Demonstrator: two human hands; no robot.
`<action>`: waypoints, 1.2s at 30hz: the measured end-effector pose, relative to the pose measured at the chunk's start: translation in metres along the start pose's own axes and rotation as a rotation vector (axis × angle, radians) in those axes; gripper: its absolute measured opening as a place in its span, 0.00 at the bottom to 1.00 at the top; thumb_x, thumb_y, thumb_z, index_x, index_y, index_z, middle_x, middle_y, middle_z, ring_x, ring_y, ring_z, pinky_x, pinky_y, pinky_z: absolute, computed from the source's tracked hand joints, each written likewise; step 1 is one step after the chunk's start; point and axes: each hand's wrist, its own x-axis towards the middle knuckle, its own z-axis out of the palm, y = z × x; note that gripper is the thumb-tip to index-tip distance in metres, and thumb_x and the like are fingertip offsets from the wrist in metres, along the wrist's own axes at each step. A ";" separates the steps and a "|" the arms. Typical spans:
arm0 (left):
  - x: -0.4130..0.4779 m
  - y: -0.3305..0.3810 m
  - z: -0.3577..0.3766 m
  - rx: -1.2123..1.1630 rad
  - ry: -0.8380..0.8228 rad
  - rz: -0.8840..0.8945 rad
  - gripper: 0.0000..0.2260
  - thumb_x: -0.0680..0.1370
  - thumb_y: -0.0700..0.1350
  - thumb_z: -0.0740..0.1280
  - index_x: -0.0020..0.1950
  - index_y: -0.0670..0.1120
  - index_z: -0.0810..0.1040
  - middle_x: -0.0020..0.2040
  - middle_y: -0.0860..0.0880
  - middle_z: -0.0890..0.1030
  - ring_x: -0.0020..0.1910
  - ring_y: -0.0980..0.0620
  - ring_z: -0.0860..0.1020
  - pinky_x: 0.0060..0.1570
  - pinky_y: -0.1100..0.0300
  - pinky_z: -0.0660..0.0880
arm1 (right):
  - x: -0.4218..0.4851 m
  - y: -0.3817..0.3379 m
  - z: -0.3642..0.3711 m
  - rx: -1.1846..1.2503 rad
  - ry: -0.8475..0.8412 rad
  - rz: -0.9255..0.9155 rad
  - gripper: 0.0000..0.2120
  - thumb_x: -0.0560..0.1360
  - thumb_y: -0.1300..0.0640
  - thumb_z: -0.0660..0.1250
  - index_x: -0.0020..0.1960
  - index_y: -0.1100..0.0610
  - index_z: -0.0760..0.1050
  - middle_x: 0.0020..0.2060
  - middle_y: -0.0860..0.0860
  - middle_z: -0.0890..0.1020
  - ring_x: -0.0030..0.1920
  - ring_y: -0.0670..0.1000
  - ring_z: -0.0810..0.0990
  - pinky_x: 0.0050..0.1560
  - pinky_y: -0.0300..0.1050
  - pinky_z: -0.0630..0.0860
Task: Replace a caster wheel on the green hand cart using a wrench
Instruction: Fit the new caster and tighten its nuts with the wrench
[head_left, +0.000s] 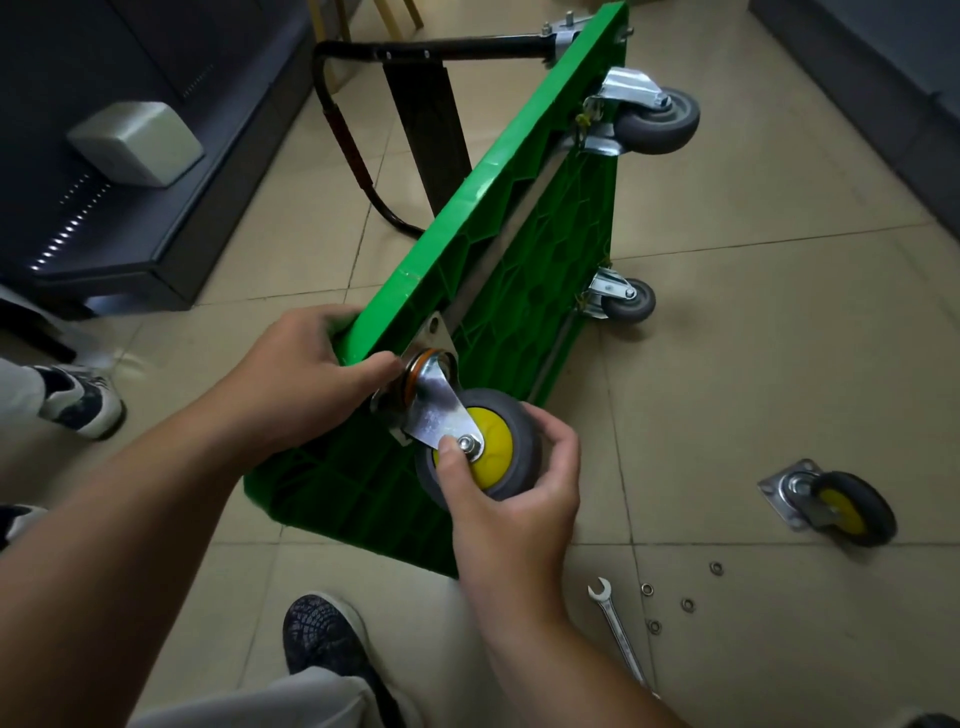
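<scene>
I'm gripping the green cart (519, 291) with my left hand (306, 374) to steady it, my right hand (519, 499) curling round the caster wheel (493, 452), wrench (615, 623) lying at five o'clock.

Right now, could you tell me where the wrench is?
The wrench lies on the floor at the head view's lower right, beside the right forearm, with small washers just right of it.

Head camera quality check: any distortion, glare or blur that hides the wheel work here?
Head view: wide-angle lens bends the floor tile lines near the edges; corners go dim; mild glare on the metal fork of the wheel held by the right hand; left hand, cart and wrench look sharp, no motion blur.
</scene>
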 end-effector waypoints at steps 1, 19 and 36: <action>0.000 0.001 0.000 -0.009 -0.004 -0.004 0.10 0.77 0.42 0.72 0.56 0.52 0.84 0.38 0.51 0.86 0.32 0.58 0.83 0.29 0.69 0.75 | 0.001 -0.001 0.000 -0.008 0.000 -0.011 0.26 0.67 0.68 0.78 0.60 0.55 0.72 0.43 0.47 0.83 0.39 0.42 0.83 0.38 0.31 0.77; 0.001 0.004 -0.005 0.130 -0.080 -0.001 0.15 0.76 0.42 0.72 0.62 0.51 0.79 0.43 0.48 0.85 0.39 0.51 0.84 0.42 0.49 0.83 | 0.024 -0.001 -0.013 -0.241 -0.278 0.065 0.17 0.67 0.62 0.79 0.51 0.51 0.77 0.41 0.44 0.83 0.40 0.47 0.83 0.39 0.39 0.81; 0.001 0.010 -0.004 0.068 -0.123 0.011 0.11 0.79 0.40 0.71 0.58 0.52 0.77 0.42 0.49 0.84 0.35 0.60 0.83 0.28 0.69 0.76 | 0.085 -0.006 -0.026 -0.964 -0.625 -0.543 0.28 0.68 0.58 0.76 0.63 0.49 0.67 0.56 0.43 0.75 0.45 0.47 0.75 0.43 0.45 0.76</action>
